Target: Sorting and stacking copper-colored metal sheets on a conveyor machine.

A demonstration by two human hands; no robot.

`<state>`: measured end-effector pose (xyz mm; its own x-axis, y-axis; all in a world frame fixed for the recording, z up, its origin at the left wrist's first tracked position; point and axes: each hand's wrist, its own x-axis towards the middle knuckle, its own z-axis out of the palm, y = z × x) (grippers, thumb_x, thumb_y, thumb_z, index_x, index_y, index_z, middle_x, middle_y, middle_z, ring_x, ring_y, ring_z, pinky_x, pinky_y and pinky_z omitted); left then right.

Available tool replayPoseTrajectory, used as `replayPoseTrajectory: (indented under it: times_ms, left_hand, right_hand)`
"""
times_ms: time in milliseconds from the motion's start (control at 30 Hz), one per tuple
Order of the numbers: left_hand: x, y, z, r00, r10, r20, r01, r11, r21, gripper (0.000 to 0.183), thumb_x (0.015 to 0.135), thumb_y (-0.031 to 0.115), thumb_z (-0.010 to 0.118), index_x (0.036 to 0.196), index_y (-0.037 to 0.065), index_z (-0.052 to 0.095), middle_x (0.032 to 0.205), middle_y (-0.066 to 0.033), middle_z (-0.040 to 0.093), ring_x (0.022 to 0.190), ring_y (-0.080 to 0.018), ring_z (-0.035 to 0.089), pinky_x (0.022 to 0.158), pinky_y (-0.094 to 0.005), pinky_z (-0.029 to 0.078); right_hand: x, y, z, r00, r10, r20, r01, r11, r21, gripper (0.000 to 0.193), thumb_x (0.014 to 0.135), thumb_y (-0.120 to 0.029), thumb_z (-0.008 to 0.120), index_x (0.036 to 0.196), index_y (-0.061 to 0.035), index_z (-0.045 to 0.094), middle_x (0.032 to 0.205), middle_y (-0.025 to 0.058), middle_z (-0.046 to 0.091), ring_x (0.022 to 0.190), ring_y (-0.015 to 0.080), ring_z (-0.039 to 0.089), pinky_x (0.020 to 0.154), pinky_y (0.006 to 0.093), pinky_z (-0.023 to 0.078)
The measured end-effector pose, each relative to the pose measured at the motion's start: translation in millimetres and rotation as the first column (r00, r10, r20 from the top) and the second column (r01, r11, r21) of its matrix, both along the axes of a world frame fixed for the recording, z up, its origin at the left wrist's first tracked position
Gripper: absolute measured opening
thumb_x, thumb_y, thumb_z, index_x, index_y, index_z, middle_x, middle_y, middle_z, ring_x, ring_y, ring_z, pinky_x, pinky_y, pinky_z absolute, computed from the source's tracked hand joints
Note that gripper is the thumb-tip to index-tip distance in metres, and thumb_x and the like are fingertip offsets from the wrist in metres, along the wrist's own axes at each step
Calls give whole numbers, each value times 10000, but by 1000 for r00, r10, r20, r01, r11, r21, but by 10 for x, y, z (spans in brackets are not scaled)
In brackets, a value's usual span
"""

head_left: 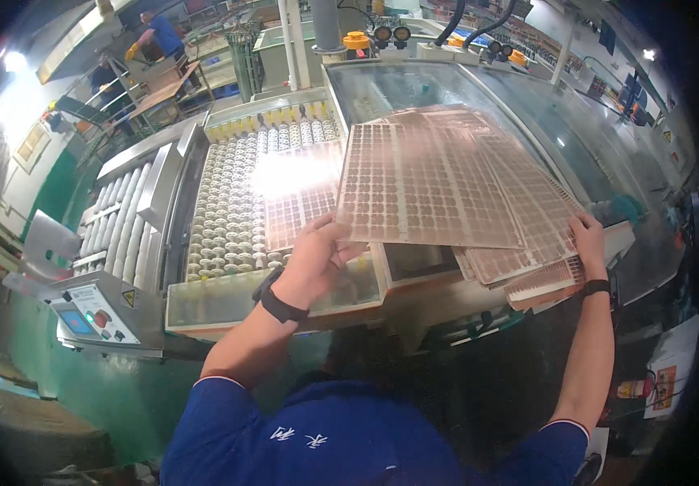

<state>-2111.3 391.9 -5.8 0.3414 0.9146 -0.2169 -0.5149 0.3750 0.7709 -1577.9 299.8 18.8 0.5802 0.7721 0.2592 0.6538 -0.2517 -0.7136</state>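
1. The person's left grip [317,253] is closed around the near left corner of a copper-toned sheet [430,185] patterned with rows of small shapes.
2. That sheet is uppermost, slightly tilted, lying over a fan of similar sheets [540,235] that spreads out to its right.
3. The right grip [588,241] is clasped on the right edge of the fanned sheets.
4. The sheets are over the machine's clear cover [402,85]; whether they touch it cannot be told.
5. Left of them, another copper-toned sheet [286,220] lies on a bed of pale wheeled rollers [228,198], partly washed out by glare.
6. A control panel [94,314] with a blue screen is at the machine's left end.
7. A co-worker in blue [167,36] is in the background at upper left.
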Motion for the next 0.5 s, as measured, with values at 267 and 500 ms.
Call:
replayPoseTrajectory:
  times_ms: [267,500]
  left_hand:
    - [-74,-124,-11,1000,-22,-12,22,1000,-23,247,994,70,538,1235,23,560,1028,-53,651,880,-132,657,786,-315,596]
    - [-95,35,-294,999,39,-13,-39,999,6,338,982,6,518,1318,-19,490,1059,-87,644,865,-169,656,801,-312,605]
  right_hand:
    - [-39,-1,43,999,8,46,-6,999,-39,319,884,-230,645,1015,56,697,790,69,690,697,147,637,643,318,500]
    - [-38,-34,88,996,-10,93,14,999,-40,351,851,-243,652,1040,45,716,905,124,744,822,216,692,760,338,516]
